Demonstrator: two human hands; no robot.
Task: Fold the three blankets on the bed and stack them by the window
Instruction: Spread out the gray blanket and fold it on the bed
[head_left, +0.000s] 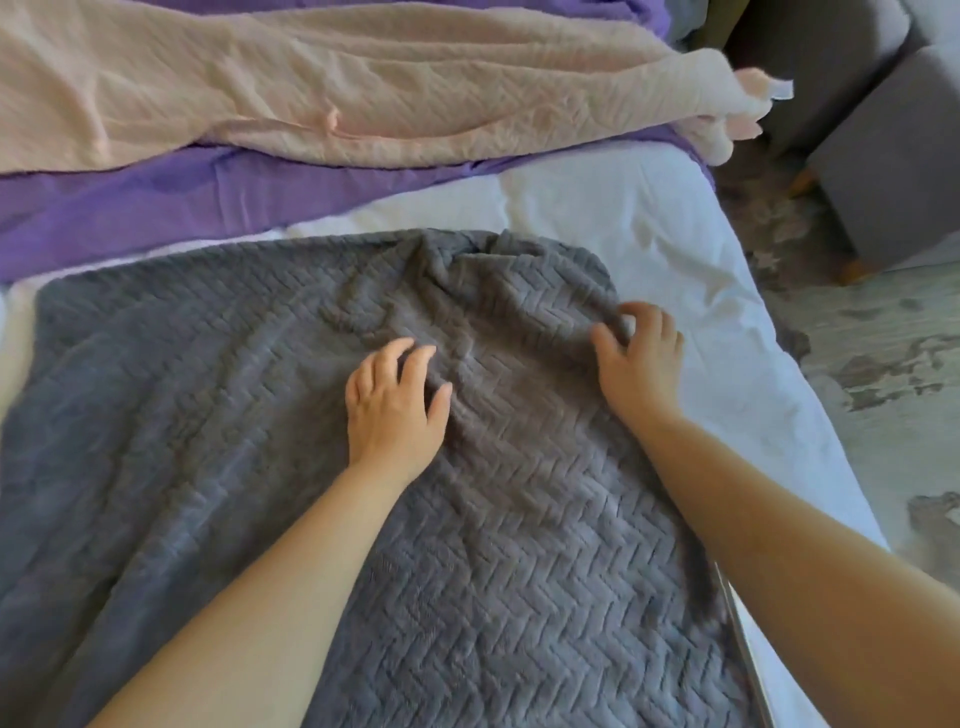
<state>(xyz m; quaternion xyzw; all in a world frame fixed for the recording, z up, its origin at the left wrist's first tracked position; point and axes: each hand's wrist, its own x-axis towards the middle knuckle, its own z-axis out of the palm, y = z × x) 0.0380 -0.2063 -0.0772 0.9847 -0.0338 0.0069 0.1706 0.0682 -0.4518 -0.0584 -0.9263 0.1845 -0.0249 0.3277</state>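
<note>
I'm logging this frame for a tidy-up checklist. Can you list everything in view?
grey blanket: one, dark grey with a herringbone texture, spread on the near part of the bed
purple blanket: one, purple, beyond the grey blanket
peach blanket: one, pale peach, rumpled, on the purple blanket at the far side
bed sheet: one, white, bare to the right of the blankets
upholstered seats: two, grey, on the floor at upper right
rug: one, mottled grey and pale, right of the bed
left hand: one, rests on the grey blanket's middle
right hand: one, pinches a fold near the grey blanket's right edge
</note>
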